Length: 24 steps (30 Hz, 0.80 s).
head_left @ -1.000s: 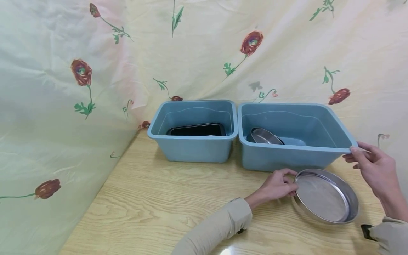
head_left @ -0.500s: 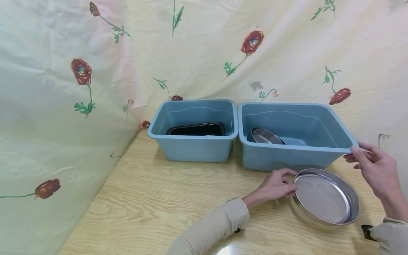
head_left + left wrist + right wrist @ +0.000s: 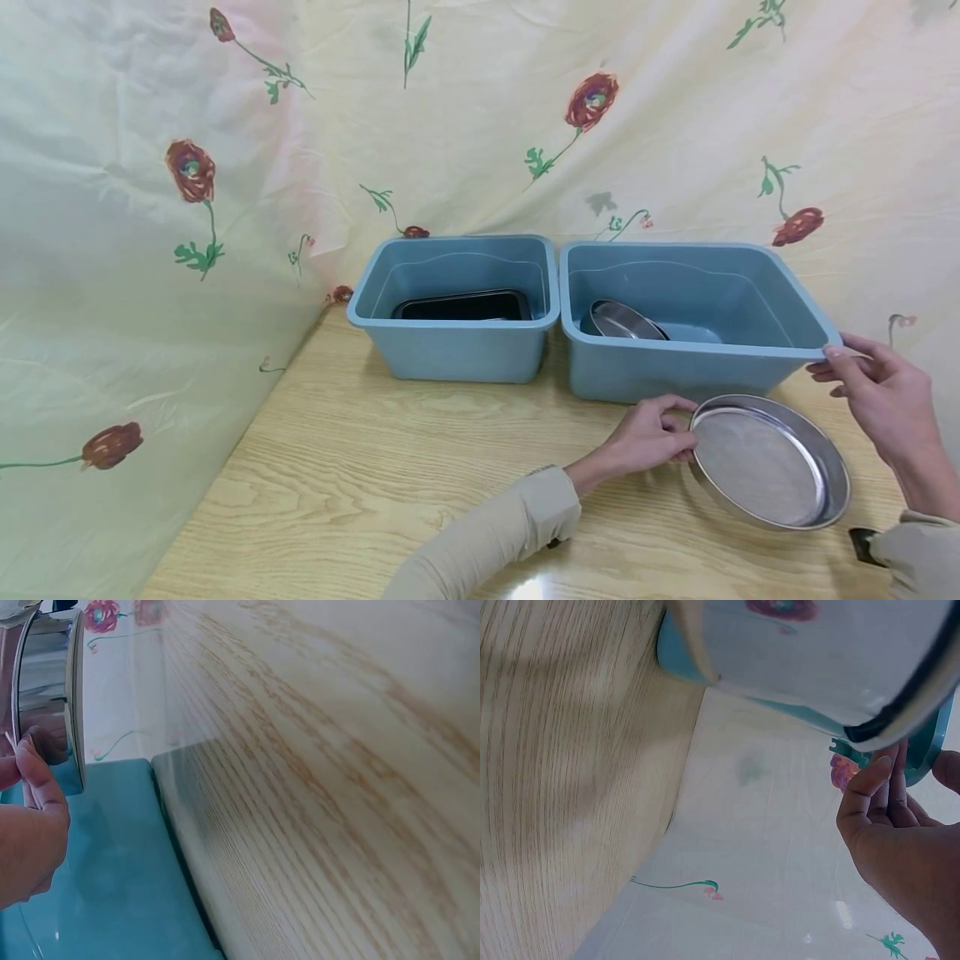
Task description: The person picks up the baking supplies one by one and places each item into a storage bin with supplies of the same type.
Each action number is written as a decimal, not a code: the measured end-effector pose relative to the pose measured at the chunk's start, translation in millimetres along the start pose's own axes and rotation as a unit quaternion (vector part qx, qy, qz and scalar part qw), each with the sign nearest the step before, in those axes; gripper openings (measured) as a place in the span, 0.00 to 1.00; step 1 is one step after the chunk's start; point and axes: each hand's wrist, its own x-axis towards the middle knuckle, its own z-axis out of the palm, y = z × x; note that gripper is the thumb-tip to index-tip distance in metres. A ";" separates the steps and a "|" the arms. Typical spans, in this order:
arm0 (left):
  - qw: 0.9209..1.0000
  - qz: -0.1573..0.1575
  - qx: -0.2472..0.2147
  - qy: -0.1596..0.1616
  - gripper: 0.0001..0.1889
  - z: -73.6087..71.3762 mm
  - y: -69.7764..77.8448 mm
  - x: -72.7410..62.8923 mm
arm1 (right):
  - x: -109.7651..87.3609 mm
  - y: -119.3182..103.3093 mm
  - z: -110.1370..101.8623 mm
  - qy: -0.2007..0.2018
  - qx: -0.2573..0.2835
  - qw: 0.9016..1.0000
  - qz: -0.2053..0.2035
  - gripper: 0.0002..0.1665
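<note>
A round metal cake pan (image 3: 761, 467) is pinched at its left rim by my left hand (image 3: 648, 433). It hangs tilted over the wooden table, in front of the right blue bin (image 3: 675, 375). In the left wrist view the thumb and fingers of the left hand (image 3: 37, 825) grip the shiny pan wall (image 3: 49, 697). With thumb and fingers, my right hand (image 3: 888, 392) holds the front right corner of that bin's rim. In the right wrist view the pan's underside (image 3: 825, 667) hides part of the bin near the right hand (image 3: 900, 802).
Inside the right bin a smaller round metal pan (image 3: 622, 321) leans at the left. Beside it stands the left blue bin (image 3: 457, 350), holding a dark rectangular pan (image 3: 465, 306). Both bins stand close to the flowered cloth (image 3: 480, 150) at the back of the wooden table (image 3: 360, 500).
The left hand and the cake pan have shifted very slightly, the pan's right side a little to the right. The left forearm has moved a bit left. The right hand stays on the bin rim.
</note>
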 end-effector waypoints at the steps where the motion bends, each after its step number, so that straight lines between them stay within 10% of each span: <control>1: 1.000 0.000 -0.001 -0.001 0.22 -0.5 0.2 -0.7 | 0.0 0.1 0.3 0.000 0.000 1.000 -0.001 0.16; 24: 1.000 0.017 0.010 0.000 0.23 -7.6 4.0 -9.0 | 0.2 1.1 -0.3 -0.001 0.019 1.000 -0.006 0.19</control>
